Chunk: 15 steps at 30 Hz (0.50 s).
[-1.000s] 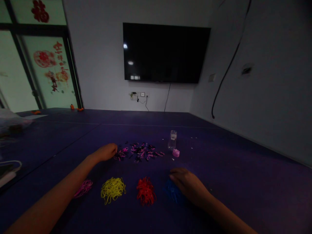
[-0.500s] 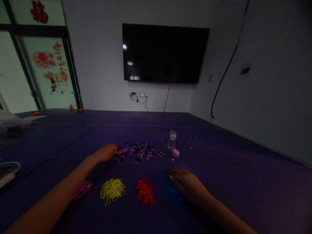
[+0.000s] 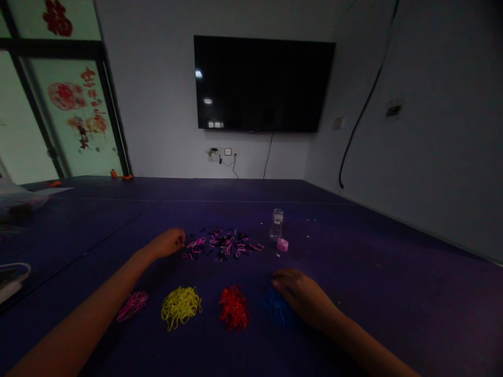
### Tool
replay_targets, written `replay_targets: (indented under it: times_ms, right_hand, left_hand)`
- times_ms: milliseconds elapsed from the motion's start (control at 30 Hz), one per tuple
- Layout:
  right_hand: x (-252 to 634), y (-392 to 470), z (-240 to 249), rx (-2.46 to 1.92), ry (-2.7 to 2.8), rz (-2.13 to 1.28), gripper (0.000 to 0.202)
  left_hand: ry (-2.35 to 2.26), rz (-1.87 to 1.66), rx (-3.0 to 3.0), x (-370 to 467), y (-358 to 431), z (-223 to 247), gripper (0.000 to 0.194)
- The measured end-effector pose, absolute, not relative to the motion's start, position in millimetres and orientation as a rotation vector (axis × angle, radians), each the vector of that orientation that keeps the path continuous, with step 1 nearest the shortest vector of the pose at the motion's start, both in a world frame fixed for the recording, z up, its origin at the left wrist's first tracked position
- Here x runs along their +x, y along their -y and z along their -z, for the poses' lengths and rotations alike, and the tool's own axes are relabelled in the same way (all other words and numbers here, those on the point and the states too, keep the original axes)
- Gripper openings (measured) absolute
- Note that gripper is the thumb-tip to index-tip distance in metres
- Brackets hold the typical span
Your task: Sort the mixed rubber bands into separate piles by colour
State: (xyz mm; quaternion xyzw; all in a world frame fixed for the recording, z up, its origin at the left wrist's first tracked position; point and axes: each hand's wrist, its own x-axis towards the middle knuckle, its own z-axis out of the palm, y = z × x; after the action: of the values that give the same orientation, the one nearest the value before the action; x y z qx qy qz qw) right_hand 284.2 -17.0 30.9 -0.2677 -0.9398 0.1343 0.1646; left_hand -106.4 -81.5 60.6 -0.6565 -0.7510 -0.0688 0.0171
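My left hand (image 3: 168, 243) is closed at the left edge of a scattered pile of black and pink bands (image 3: 228, 244); whatever its fingers hold is too small to make out. Over the blue bands (image 3: 277, 308) rests my right hand (image 3: 295, 287), its fingers bent down and their tips partly hidden. Red bands (image 3: 234, 308) and yellow bands (image 3: 181, 307) lie in separate heaps between my arms. Pink bands (image 3: 133, 305) are partly covered by my left forearm. A clear bottle (image 3: 276, 225) stands behind a pink cap (image 3: 282, 244).
Everything lies on a dark purple surface (image 3: 353, 293). At the left edge are a clear plastic bag (image 3: 19, 201) and a white object with a loop (image 3: 13, 285). Small orange items (image 3: 113, 174) sit far back near the door. A television (image 3: 265, 84) hangs on the wall.
My left hand has moved slightly left, away from the black and pink bands. My right hand stays over the blue bands. The view has shifted a little.
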Motion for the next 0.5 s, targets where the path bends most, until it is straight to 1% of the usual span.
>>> replay_targets:
  times_ms: [100,367,500]
  right_hand:
    - [284.0,17.8,-31.3,-0.769,2.671,-0.381,0.040]
    - [284.4,18.0,-31.4,-0.772,2.675,-0.368,0.039]
    - [284.4,17.2,-30.9,-0.780,2.673,-0.362,0.039]
  left_hand:
    - [2.302,0.255,-2.180,-105.2,78.6,-58.6,0.013]
    - [2.369,0.167,-2.296,-112.7,79.7,-52.1,0.010]
    - [2.325,0.124,-2.319,-111.8,79.9,-49.3,0.017]
